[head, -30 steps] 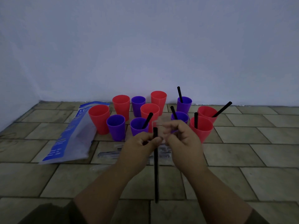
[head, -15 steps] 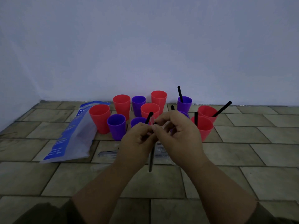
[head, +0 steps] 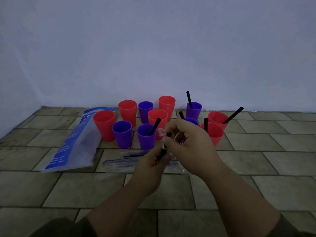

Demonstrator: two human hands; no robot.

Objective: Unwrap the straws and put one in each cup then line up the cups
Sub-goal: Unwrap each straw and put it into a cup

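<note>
Several red and purple cups stand in a cluster on the tiled floor near the wall. Black straws poke out of several of them, such as the front purple cup (head: 146, 136) and the right red cup (head: 218, 119). The left red cup (head: 104, 124) and the purple cup (head: 122, 134) beside it hold no straw. My left hand (head: 150, 162) grips a black straw (head: 165, 145) low down. My right hand (head: 185, 142) pinches the clear wrapper (head: 161, 131) at the straw's top end. Both hands meet in front of the cups.
A blue and clear plastic bag (head: 73, 142) lies flat at the left of the cups. Wrapped straws (head: 123, 159) and loose clear wrappers lie on the floor under my hands. A pale wall rises close behind the cups.
The straw hung long below my left hand a second ago; now most of it is hidden in my hands and its top shows. My hands have shifted slightly right and lower.
</note>
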